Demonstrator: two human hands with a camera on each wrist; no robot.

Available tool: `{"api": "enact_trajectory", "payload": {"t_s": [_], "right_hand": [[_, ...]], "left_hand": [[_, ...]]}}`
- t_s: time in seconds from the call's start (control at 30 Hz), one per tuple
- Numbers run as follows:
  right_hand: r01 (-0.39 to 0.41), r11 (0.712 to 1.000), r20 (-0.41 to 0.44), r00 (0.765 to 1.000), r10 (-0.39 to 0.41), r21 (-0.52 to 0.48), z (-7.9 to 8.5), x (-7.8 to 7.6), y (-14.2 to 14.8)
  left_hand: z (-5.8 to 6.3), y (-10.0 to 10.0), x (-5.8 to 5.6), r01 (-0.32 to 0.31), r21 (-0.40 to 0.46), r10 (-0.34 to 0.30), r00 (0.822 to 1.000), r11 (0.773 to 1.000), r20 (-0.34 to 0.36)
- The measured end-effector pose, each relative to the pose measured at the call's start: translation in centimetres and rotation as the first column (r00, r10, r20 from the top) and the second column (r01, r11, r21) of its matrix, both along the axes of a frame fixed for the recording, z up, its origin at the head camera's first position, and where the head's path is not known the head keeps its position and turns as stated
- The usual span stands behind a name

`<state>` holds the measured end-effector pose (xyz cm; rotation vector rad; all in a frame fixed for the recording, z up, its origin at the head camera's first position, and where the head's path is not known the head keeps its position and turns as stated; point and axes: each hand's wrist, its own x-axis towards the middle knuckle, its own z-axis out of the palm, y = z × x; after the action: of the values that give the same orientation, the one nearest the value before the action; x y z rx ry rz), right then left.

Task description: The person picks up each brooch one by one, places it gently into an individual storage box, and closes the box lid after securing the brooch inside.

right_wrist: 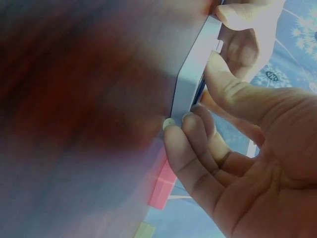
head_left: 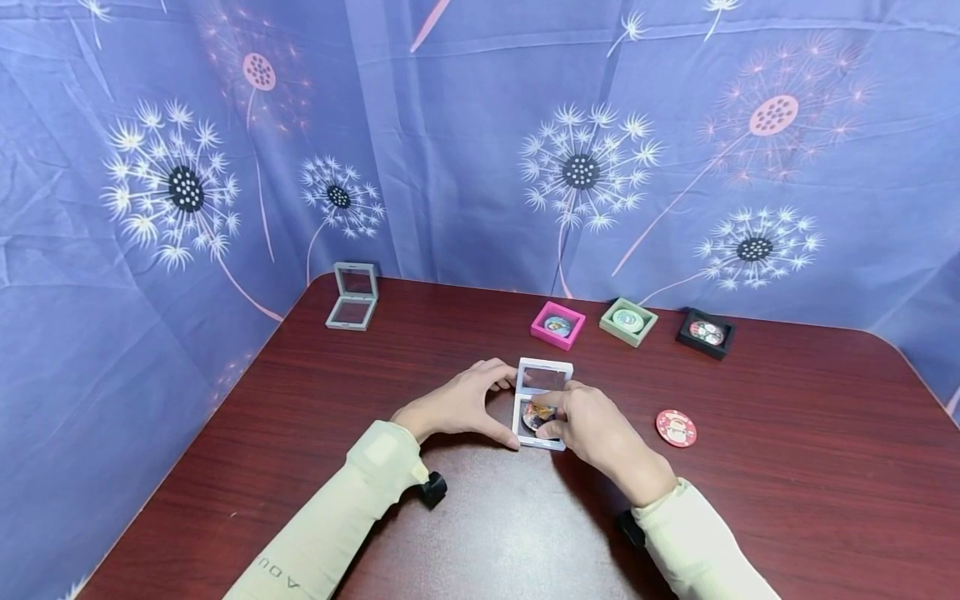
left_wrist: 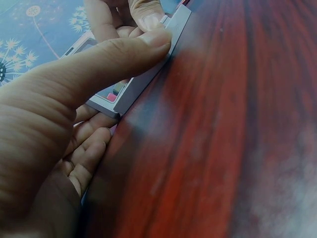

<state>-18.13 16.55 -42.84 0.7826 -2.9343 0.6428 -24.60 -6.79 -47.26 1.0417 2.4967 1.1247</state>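
A white hinged display case [head_left: 517, 421] lies unfolded on the table, its clear windows showing. Inside its near half sits a round patterned chip [head_left: 531, 417], partly covered by fingers. My left hand [head_left: 467, 406] holds the case's left side, thumb at the near corner and fingers by the far half. In the left wrist view, that thumb [left_wrist: 114, 57] lies on the case's frame [left_wrist: 143, 82]. My right hand [head_left: 600, 429] reaches over the near half, its thumb and forefinger pinching the chip. In the right wrist view, the other fingers [right_wrist: 190, 163] rest by the case's edge [right_wrist: 190, 82].
A loose red chip [head_left: 677, 428] lies to the right. Pink [head_left: 572, 339], green [head_left: 634, 337] and black [head_left: 705, 350] cases, each with a round chip, line the back. A grey unfolded case [head_left: 352, 312] stands at the back left, before the blue dandelion cloth [head_left: 450, 167].
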Motion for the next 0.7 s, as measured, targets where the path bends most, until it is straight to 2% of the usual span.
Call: {"api": "enact_trajectory", "payload": {"t_s": [0.33, 0.7], "right_hand": [[-0.028, 1.0, 0.039, 0.999, 0.028, -0.008, 0.1, -0.06, 0.23], [-0.08, 0.997, 0.026, 0.996, 0.081, -0.023, 0.17, -0.19, 0.65]], "left_hand": [[0.08, -0.04, 0.03, -0.003, -0.006, 0.003, 1.0, 1.0, 0.008], [-0.15, -0.05, -0.13, 0.005, -0.004, -0.005, 1.0, 1.0, 0.0]]}}
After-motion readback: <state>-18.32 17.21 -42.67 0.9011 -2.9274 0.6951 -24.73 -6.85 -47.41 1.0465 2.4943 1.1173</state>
